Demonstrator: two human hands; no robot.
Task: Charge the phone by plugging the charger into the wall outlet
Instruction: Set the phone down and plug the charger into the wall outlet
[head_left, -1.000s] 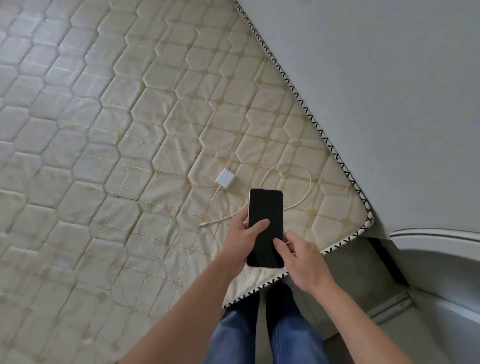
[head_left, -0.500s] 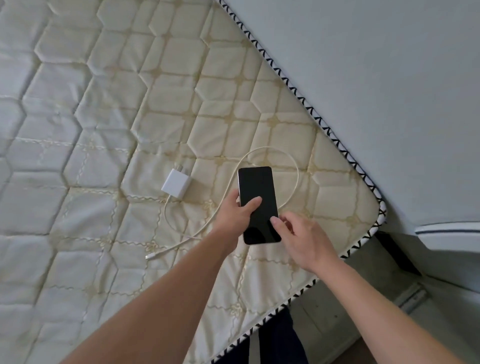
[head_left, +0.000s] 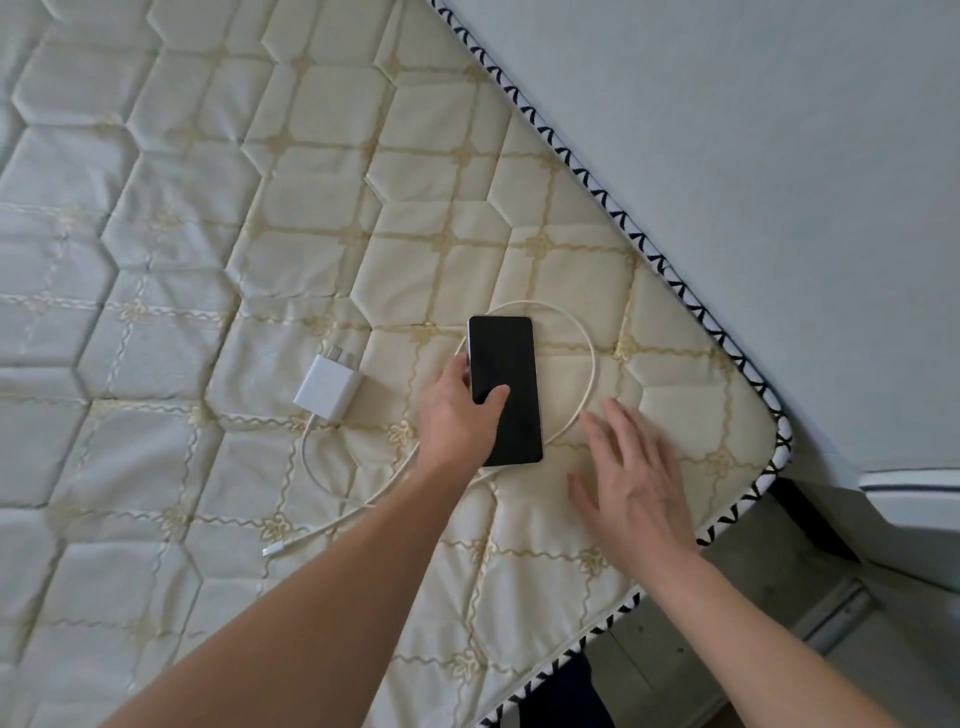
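Note:
A black-screened phone (head_left: 506, 384) is gripped along its left edge by my left hand (head_left: 457, 415), thumb on the glass, low over the quilted mattress (head_left: 218, 218). A white charger block (head_left: 327, 387) with its prongs pointing up-left lies on the mattress to the left of the phone. Its white cable (head_left: 589, 379) loops around behind the phone and ends in a free connector (head_left: 272, 550) near my left forearm. My right hand (head_left: 631, 478) hovers open, fingers spread, just right of the phone and touching nothing. No wall outlet is in view.
A pale grey wall (head_left: 753, 171) runs along the mattress's black-and-white piped edge (head_left: 613, 205) at the upper right. The mattress corner (head_left: 774, 447) is at right, with grey floor (head_left: 691, 644) and a white rounded object (head_left: 914, 499) beyond it.
The view has closed in on the mattress. My right hand has let go of the phone's lower end and spread open to the right. My left hand still holds the phone.

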